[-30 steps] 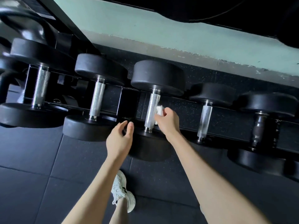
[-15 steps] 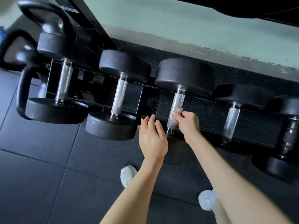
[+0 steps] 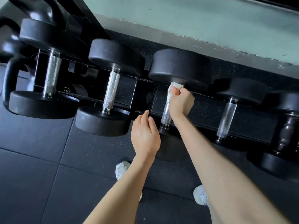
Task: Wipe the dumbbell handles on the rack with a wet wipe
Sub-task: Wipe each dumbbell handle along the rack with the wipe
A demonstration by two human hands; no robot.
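The wipe [image 3: 174,86] is bunched round the far end of the 3rd handle [image 3: 166,113] from the left, right under its dumbbell's [image 3: 181,67] far head. The right hand [image 3: 182,101] grips the wipe round that handle. At its 7 o'clock the left hand [image 3: 145,136] hangs relaxed, holding nothing, near the rack [image 3: 202,110]. 2 more handles lie at 9 o'clock and 2 at 3 o'clock. A kettlebell [image 3: 40,10] sits at 10 o'clock. 2 pale shoes [image 3: 121,169] stand on the floor [image 3: 32,175] at 6 o'clock.

cam: single head-worn wide-angle | faces: forward and steeply down | range: close above the dumbbell rack [image 3: 142,96] | tilt: rack slopes down rightward | frame: wall [image 3: 210,21] top, floor mats [image 3: 32,159] and shoes [image 3: 121,168] bottom
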